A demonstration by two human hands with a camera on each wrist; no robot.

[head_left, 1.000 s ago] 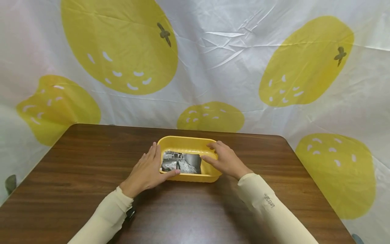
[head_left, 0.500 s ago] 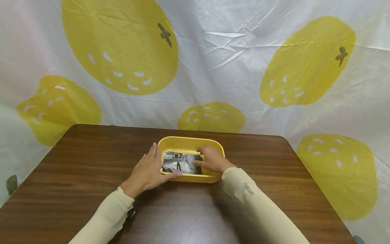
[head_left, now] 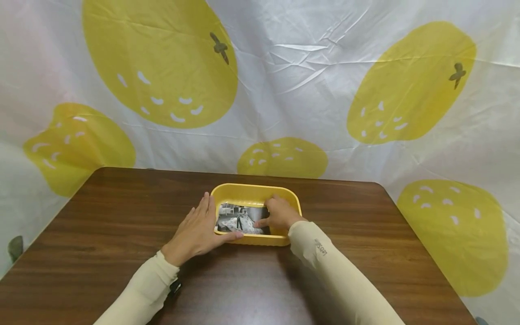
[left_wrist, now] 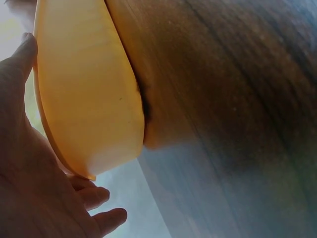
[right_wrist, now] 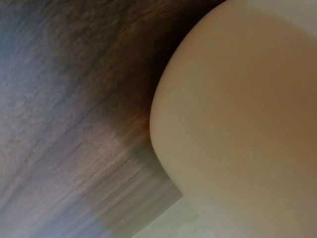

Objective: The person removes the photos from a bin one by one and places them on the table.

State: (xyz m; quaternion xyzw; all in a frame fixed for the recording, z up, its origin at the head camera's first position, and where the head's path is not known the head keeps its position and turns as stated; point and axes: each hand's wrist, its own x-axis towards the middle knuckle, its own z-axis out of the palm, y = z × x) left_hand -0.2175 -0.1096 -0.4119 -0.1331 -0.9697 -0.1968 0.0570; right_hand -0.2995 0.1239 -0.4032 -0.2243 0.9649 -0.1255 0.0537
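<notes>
A yellow plastic tray (head_left: 252,240) with rounded corners stands on the wooden table. Inside it lies a black-and-white photo (head_left: 239,217) of a figure in a wide, pale gown. My left hand (head_left: 194,230) rests against the tray's left end, fingers straight along the outside and thumb over the front rim. In the left wrist view, the tray's outer wall (left_wrist: 89,89) fills the space beside that hand. My right hand (head_left: 280,213) reaches into the tray over the photo's right part, thumb on its face and fingers near its back edge; I cannot tell whether they pinch it.
The brown table (head_left: 122,225) extends around the tray on all sides. Behind it hangs a white curtain (head_left: 284,104) printed with large yellow lemons. Pale sleeves cover both forearms, and a dark band (head_left: 174,286) shows at the left one.
My right hand has moved left from the tray's right rim and down into it, onto the photo's right part. The left hand and the tray stay in place.
</notes>
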